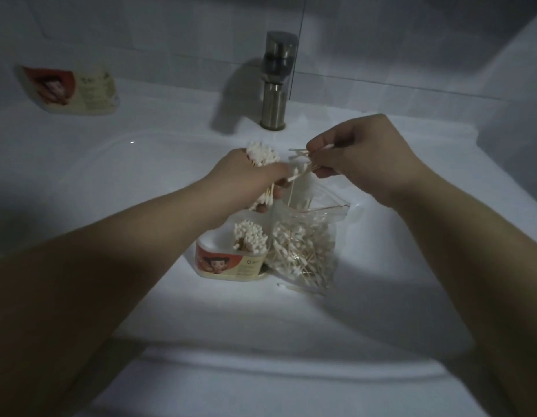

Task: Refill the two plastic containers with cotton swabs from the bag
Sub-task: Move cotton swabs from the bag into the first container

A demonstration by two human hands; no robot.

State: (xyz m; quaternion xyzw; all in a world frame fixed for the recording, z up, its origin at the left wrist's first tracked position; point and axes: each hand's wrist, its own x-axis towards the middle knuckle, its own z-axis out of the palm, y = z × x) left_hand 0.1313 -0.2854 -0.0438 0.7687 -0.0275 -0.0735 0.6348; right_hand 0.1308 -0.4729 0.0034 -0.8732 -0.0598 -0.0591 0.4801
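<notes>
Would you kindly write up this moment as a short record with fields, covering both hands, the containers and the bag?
left hand: grips a bundle of swabs above the near container
right hand: pinches a few loose swabs beside the bundle
near container: upright in the sink, partly filled with swabs
bag: right of the near container, many swabs inside
far container: on the counter left of the faucet, contents unclear

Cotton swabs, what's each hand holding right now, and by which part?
The left hand grips a bundle of swabs around the sticks' middle, tips poking up. The right hand pinches a few loose swabs by their sticks.
</notes>
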